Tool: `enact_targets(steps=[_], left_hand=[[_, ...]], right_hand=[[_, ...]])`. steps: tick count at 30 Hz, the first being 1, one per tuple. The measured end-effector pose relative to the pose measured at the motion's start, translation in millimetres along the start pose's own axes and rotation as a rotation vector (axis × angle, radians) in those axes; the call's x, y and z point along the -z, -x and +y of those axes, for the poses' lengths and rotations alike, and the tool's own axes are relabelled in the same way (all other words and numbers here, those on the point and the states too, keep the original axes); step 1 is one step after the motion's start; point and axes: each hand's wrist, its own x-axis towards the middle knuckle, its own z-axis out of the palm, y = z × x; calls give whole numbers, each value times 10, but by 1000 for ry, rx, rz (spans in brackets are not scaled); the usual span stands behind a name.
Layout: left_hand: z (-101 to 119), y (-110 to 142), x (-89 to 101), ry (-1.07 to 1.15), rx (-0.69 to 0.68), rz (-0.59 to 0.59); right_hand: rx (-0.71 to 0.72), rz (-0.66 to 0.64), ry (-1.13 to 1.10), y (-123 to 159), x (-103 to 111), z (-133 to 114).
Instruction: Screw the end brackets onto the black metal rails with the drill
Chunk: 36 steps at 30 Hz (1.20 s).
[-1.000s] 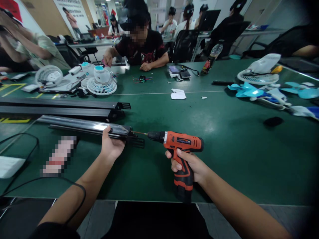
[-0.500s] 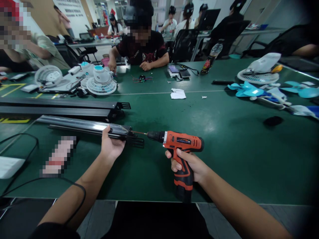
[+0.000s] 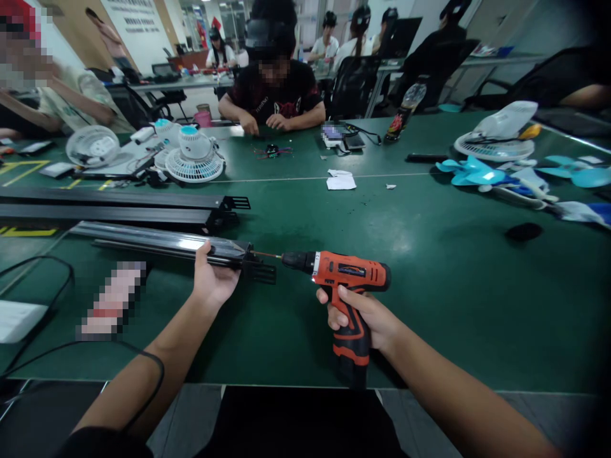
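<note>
My left hand (image 3: 213,280) is wrapped round the near end of a long black metal profile (image 3: 162,242), thumb on top and fingers underneath. A slotted black bracket (image 3: 262,273) sticks out at that end. My right hand (image 3: 360,312) grips an orange and black cordless drill (image 3: 351,270), which points left. Its long thin bit (image 3: 267,255) reaches the end of the profile; whether the tip sits in a screw is hidden. The index finger is at the trigger.
More black profiles (image 3: 109,213) lie behind on the green table (image 3: 429,305). White fan parts (image 3: 195,156) stand back left, blue fan blades (image 3: 472,172) at right. A phone-like blurred object (image 3: 114,299) and a black cable (image 3: 160,369) lie near my left arm. A co-worker (image 3: 274,95) sits opposite.
My hands, the drill and the profile have stayed in place. The co-worker opposite has drawn a hand away from the fan parts, toward their other hand.
</note>
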Motion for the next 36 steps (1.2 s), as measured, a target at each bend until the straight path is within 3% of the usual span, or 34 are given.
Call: enact_targets(steps=[36], left_hand=[[-8, -23, 20, 23, -10, -27]], right_hand=[[-48, -31, -31, -7, 28, -19]])
